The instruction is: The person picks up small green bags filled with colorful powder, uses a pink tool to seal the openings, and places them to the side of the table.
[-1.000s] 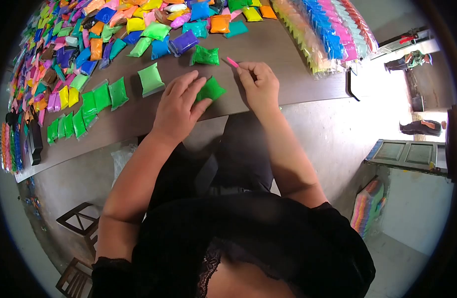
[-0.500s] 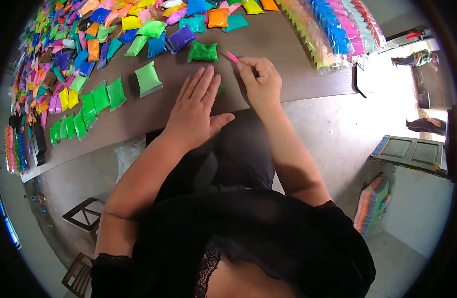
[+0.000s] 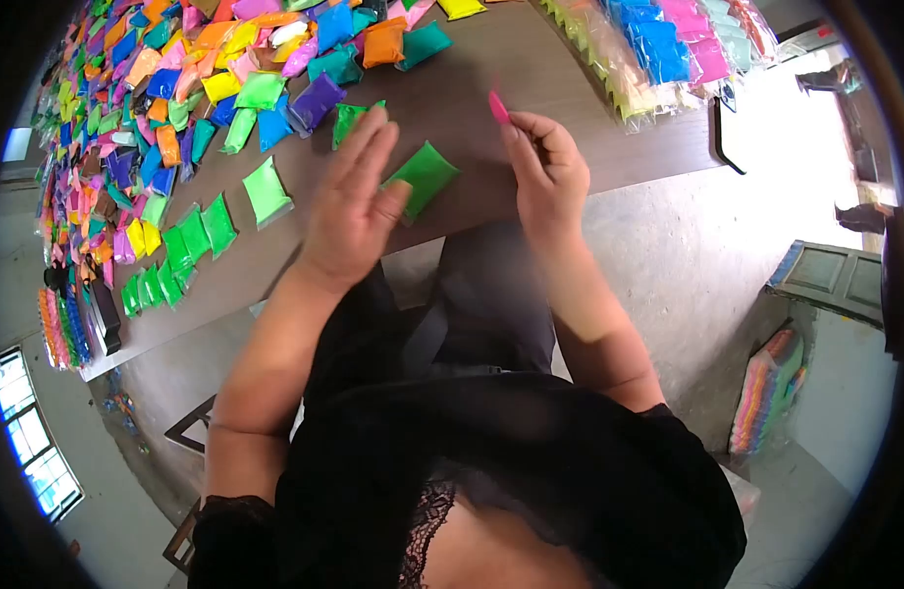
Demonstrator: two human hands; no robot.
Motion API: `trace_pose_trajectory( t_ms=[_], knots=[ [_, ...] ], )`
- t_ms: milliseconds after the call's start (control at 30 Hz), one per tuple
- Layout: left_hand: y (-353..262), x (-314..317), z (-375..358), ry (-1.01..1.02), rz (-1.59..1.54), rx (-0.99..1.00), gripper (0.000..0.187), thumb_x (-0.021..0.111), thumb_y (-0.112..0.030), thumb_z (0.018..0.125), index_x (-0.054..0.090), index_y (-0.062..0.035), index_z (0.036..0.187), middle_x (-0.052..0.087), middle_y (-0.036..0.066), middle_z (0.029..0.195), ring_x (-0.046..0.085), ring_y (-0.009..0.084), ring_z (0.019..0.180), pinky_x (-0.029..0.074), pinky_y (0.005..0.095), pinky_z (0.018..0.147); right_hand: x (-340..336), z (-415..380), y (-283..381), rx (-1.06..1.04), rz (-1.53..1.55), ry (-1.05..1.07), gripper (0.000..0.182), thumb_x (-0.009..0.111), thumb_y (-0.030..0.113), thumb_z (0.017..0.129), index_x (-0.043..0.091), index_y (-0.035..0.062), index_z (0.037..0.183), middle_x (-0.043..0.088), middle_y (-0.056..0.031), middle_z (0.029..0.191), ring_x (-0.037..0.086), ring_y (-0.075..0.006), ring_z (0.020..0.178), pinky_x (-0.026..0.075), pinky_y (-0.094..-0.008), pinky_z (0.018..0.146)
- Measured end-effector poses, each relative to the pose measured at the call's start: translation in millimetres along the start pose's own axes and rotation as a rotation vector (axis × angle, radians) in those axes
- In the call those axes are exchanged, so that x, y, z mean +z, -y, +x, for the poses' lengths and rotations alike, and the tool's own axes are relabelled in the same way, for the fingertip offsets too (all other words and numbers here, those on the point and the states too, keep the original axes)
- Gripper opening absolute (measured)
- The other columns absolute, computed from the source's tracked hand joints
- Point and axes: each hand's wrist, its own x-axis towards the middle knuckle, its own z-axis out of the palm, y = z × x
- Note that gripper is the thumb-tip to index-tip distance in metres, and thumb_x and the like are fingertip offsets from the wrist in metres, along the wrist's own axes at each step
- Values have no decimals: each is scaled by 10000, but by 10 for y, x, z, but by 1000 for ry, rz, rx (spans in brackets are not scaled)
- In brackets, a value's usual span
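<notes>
My left hand (image 3: 349,211) is raised over the near part of the table, its fingers stretched out and empty. By its thumb lies a bright green filled packet (image 3: 429,177) in clear film, its lower left corner partly behind the thumb. A second green packet (image 3: 346,126) is partly hidden by the fingertips. To the right, my right hand (image 3: 552,177) is closed in a pinch around a slim pink stick-like tool (image 3: 498,106) pointing up and away. Left of my left hand, a light green packet (image 3: 266,191) lies alone.
Several green packets (image 3: 187,240) form rows at the left edge of the brown table (image 3: 472,98). A large heap of coloured packets (image 3: 216,88) covers the far left. Stacked strips of packets (image 3: 658,49) lie far right, near a black-edged white object (image 3: 729,137).
My left hand has lifted and shifted left, uncovering the green packet that was beneath it. My right hand has moved right with the pink tool. The view has tilted somewhat.
</notes>
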Motion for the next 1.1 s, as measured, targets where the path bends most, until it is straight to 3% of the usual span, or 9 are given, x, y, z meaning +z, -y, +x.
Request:
trace_pose_trajectory(
  t_ms=[33,133,400,667,733,800,867,1000,1100],
  knots=[
    [43,-99,-28,-76,51,-4,431,680,-123,917,592,-12,1325,537,194,1409,524,372,1300,448,422,1067,-58,-16,-5,-166,-247,37,83,696,61,928,698,9,992,646,-45,840,590,-89,728,480,-236,674],
    [38,-295,-276,16,170,-39,324,670,-6,880,663,-13,1204,624,149,1279,614,334,1168,516,395,972,-118,-34,48,-198,-375,131,95,699,64,911,700,20,995,658,-75,851,623,-153,745,493,-269,692],
    [-174,-20,-510,207,294,56,646,777,-182,801,529,-46,1383,457,159,1479,470,344,1348,396,457,1125,-130,-27,83,-277,-498,210,109,698,76,887,711,50,992,643,-81,827,621,-215,773,496,-316,702],
    [-70,82,-645,164,442,122,623,768,-159,793,544,-27,1359,490,154,1446,466,327,1353,364,456,1159,-47,-96,12,-218,-543,129,159,716,105,883,721,54,1034,626,-62,789,598,-179,723,484,-293,675],
    [-34,46,-643,136,413,152,617,768,-148,789,548,-24,1353,501,153,1432,463,327,1354,357,455,1163,-31,-88,-109,-74,-321,40,146,719,113,888,721,50,1019,636,-63,802,605,-164,726,489,-270,687],
    [-41,-10,-587,234,397,159,593,761,-140,789,557,-8,1330,519,166,1396,459,339,1350,370,458,1149,-9,-159,-49,6,-458,-2,131,715,128,894,719,49,998,670,-92,851,640,-193,773,517,-298,727],
    [77,-5,-587,225,375,251,580,754,-144,791,556,24,1310,528,194,1369,466,357,1332,387,458,1124,28,-270,-4,-178,-578,14,136,708,156,889,717,52,976,698,-138,914,673,-280,857,536,-385,780],
    [146,-78,-468,322,357,340,597,764,-192,788,549,68,1280,544,237,1301,498,402,1263,412,476,1083,235,-541,79,-332,-678,119,114,695,123,857,713,87,964,652,-130,894,646,-337,860,535,-394,763],
    [212,-83,-466,347,319,347,595,770,-205,782,554,71,1264,552,244,1273,505,419,1244,418,488,1074,440,-731,86,-403,-779,209,123,681,147,859,678,124,980,631,-106,936,655,-321,824,544,-427,682]
  ],
)
